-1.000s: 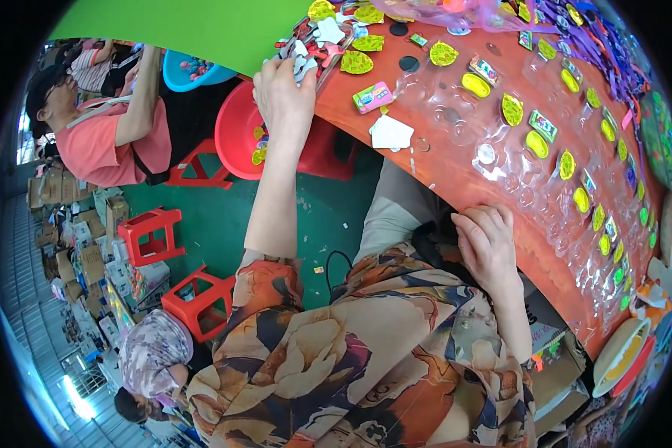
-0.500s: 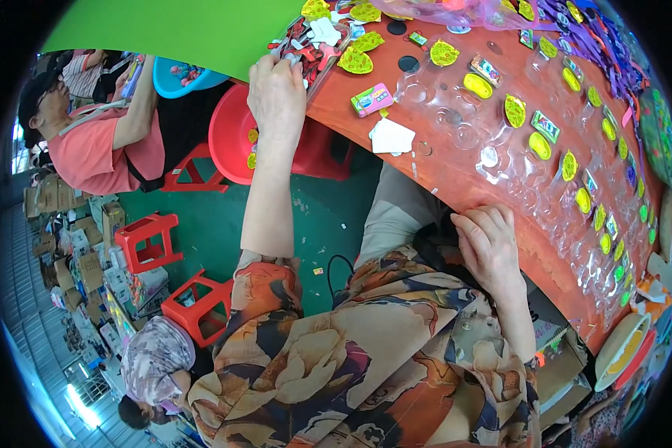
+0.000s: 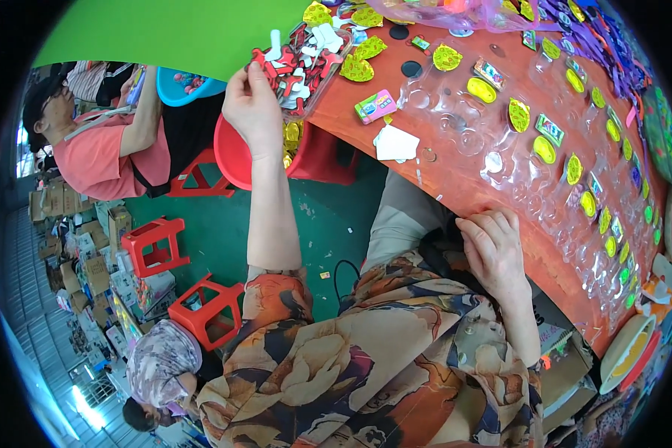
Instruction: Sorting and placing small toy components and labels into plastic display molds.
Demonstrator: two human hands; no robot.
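A clear tray (image 3: 317, 95) near the table's far left corner is heaped with small red and white plastic pieces (image 3: 317, 52). At its left side my left hand (image 3: 252, 112) is raised, thumb and fingertips pinched around a small red and white plastic piece (image 3: 265, 57); its exact shape is partly lost against the heap. My right hand (image 3: 491, 243) lies over the near edge of the table, fingers stretched and loosely together, with nothing visible in it. Clear blister sheets (image 3: 493, 160), holding yellow ovals, yellow-wrapped pieces and small packets, spread across the red tabletop (image 3: 396, 82).
White cards (image 3: 397, 143) and a pink-green box (image 3: 375, 107) lie near the sheets. Below the tray stands a red basin (image 3: 233, 153) with gold-yellow pieces. Red stools (image 3: 155, 245) stand on the green floor. A person in a pink shirt (image 3: 101, 160) sits at the left, beside a blue basin (image 3: 179, 91).
My left hand has drawn back from the tray toward the left and slightly down, turning with its pinch now visible, uncovering the heaped pieces. My right hand stays at the table edge.
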